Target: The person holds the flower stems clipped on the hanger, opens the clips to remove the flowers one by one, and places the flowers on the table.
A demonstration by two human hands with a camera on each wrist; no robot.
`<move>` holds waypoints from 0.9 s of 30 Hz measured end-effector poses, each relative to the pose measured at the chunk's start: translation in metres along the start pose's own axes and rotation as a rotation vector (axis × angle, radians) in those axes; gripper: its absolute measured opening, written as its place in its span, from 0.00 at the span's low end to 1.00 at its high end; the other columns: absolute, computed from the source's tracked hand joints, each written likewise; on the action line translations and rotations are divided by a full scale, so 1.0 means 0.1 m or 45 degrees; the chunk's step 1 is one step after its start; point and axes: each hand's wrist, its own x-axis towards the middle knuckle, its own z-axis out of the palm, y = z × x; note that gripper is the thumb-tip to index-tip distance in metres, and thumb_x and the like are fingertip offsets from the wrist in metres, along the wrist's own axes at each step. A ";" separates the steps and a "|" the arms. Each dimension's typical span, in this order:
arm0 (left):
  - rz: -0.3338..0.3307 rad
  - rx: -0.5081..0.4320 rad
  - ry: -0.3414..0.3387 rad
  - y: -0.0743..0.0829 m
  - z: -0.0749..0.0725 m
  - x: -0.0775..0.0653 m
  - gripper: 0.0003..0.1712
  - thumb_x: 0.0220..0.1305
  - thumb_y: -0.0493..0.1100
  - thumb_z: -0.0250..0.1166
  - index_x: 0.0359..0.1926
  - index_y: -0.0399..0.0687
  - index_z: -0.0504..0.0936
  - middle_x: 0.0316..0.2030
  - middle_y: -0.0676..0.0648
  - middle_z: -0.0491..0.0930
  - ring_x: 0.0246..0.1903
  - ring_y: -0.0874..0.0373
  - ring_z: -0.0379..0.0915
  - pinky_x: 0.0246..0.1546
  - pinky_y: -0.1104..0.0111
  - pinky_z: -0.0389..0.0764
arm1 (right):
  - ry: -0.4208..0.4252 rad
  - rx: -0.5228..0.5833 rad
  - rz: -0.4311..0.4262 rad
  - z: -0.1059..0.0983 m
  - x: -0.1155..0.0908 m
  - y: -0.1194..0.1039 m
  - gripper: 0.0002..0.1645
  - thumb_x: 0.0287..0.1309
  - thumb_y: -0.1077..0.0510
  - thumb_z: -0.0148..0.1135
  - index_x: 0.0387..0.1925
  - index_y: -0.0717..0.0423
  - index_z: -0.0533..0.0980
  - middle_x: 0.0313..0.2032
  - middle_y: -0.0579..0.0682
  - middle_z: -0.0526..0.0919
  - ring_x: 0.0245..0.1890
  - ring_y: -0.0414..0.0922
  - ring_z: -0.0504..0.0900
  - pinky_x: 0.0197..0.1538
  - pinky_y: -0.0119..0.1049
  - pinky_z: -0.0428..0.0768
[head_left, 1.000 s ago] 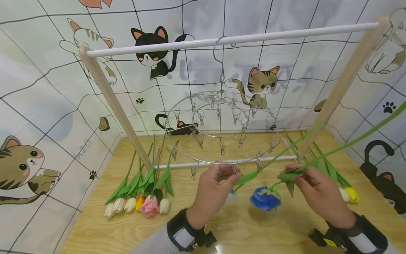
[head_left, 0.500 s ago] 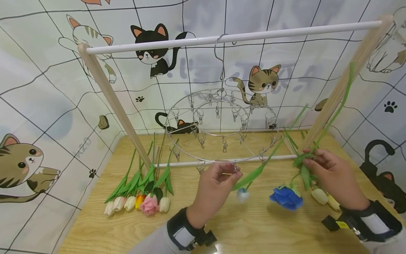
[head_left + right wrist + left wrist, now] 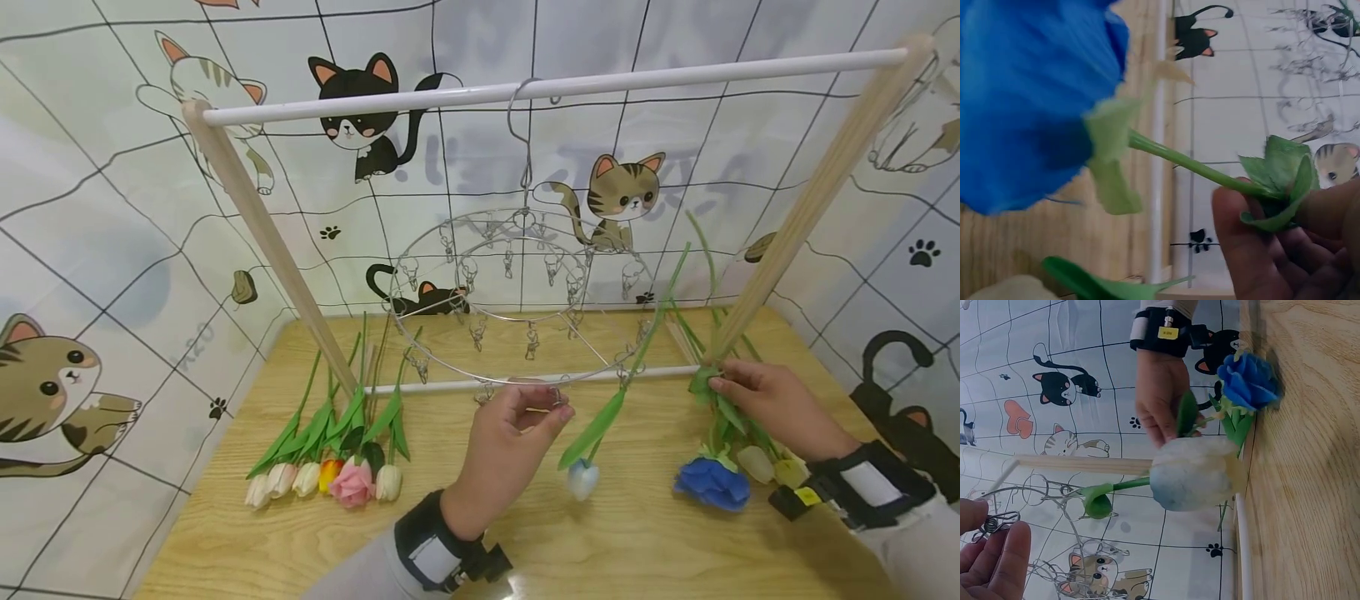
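My left hand (image 3: 504,454) pinches a small wire clip (image 3: 999,522) at the front of a round clip hanger (image 3: 527,171). Just right of those fingers, a pale blue tulip (image 3: 582,480) hangs head down, its stem running up past the hanger's ring. At the right my right hand (image 3: 780,410) holds the stem of a blue rose (image 3: 712,483) by its leaves (image 3: 1285,181). The rose's bloom points down, low over the table beside a white tulip (image 3: 756,464) and a yellow tulip (image 3: 791,472). In the left wrist view the pale blue tulip partly overlaps the right hand.
The hanger is hooked on a white rod (image 3: 675,79) between wooden posts. Several tulips and a pink rose (image 3: 352,483) lie at the left of the wooden table (image 3: 555,550). Several free clips dangle from the rings. A cat-print sheet (image 3: 337,250) stands behind and beside it all.
My right hand has moved right and carried the blue rose down beside the white and yellow tulips. My left hand has stayed at the clip. The pale blue tulip shows more fully.
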 end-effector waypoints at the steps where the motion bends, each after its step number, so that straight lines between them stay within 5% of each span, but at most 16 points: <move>1: 0.007 0.001 -0.001 0.00 0.00 0.00 0.15 0.67 0.35 0.70 0.52 0.34 0.80 0.48 0.41 0.85 0.47 0.50 0.87 0.50 0.68 0.88 | -0.032 -0.009 0.017 0.02 0.03 0.03 0.27 0.80 0.49 0.52 0.65 0.67 0.75 0.50 0.71 0.82 0.46 0.60 0.84 0.33 0.23 0.73; 5: 0.023 0.011 -0.001 -0.01 0.00 0.00 0.14 0.67 0.35 0.70 0.51 0.34 0.80 0.48 0.40 0.85 0.48 0.50 0.87 0.51 0.67 0.88 | -0.106 -0.012 0.076 0.09 0.12 0.18 0.27 0.80 0.48 0.52 0.63 0.68 0.75 0.50 0.73 0.81 0.46 0.62 0.83 0.38 0.42 0.83; 8: 0.030 0.013 -0.001 -0.01 0.00 0.00 0.14 0.67 0.35 0.70 0.51 0.36 0.80 0.47 0.40 0.85 0.48 0.50 0.86 0.51 0.67 0.88 | -0.135 0.006 0.102 0.13 0.16 0.28 0.31 0.80 0.48 0.53 0.66 0.71 0.72 0.63 0.77 0.75 0.58 0.70 0.79 0.45 0.50 0.86; 27: 0.012 0.034 -0.017 -0.03 -0.01 0.01 0.14 0.68 0.37 0.70 0.53 0.40 0.81 0.48 0.42 0.86 0.48 0.52 0.86 0.51 0.68 0.88 | -0.240 -0.186 0.060 0.23 0.31 0.41 0.33 0.72 0.53 0.63 0.62 0.80 0.71 0.52 0.77 0.82 0.46 0.65 0.86 0.38 0.48 0.86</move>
